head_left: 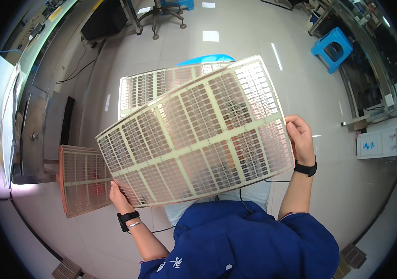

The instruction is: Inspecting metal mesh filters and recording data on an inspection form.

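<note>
A large thin circuit board panel (176, 152), pale with rows of small repeated patterns, is held tilted in front of me, its right end higher. My left hand (120, 198) grips its lower left edge, the thumb on the face. My right hand (300, 139) is closed on its right edge; some fingers are hidden behind it. Beyond it lies a second similar panel (135, 90), partly covered by the held one. Under that panel shows the rim of a blue stool (205, 59).
Reddish panels (86, 181) stand upright on the floor at the left, near a metal cabinet (35, 135). Another blue stool (333, 49) is at the far right beside a workbench. A chair base (162, 16) stands at the back. A white box (381, 142) is at the right.
</note>
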The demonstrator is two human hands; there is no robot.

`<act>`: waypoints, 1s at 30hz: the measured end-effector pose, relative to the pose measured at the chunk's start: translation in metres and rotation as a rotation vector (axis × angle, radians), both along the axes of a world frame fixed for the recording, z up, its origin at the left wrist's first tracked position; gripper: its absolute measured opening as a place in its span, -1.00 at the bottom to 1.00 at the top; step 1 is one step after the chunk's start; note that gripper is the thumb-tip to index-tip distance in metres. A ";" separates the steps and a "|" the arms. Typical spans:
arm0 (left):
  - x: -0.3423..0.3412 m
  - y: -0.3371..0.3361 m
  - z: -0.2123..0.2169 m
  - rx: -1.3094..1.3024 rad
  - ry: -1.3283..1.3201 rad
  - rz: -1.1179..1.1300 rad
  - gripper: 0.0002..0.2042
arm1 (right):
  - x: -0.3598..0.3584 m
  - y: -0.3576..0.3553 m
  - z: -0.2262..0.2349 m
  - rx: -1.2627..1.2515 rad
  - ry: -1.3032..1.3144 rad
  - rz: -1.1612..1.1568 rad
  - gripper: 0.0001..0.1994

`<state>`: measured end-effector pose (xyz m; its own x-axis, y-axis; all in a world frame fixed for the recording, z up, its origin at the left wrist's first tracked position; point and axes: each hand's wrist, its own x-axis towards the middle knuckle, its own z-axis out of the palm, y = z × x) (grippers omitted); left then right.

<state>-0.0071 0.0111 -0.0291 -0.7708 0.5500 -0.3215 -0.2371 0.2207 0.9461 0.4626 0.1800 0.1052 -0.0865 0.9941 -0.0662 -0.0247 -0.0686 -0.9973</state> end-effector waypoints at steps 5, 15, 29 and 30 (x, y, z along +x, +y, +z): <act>-0.005 -0.002 0.009 0.006 -0.049 -0.020 -0.70 | 0.018 0.001 -0.017 -0.222 0.191 0.135 -0.75; -0.021 -0.004 0.041 0.202 -0.072 -0.278 -0.67 | 0.035 -0.005 -0.048 -0.203 0.183 0.121 -0.60; 0.164 0.072 0.082 0.955 -0.748 -0.436 -0.56 | -0.032 -0.032 -0.044 -0.118 0.635 0.042 -0.60; 0.191 0.072 0.083 0.867 -0.761 -0.447 -0.55 | -0.039 -0.035 -0.048 -0.128 0.656 0.091 -0.54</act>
<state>0.1835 0.0831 0.0539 -0.2375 0.9714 -0.0035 -0.8554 -0.2075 0.4746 0.4238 0.1446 0.0569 -0.2318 0.9687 -0.0887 -0.6114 -0.2159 -0.7613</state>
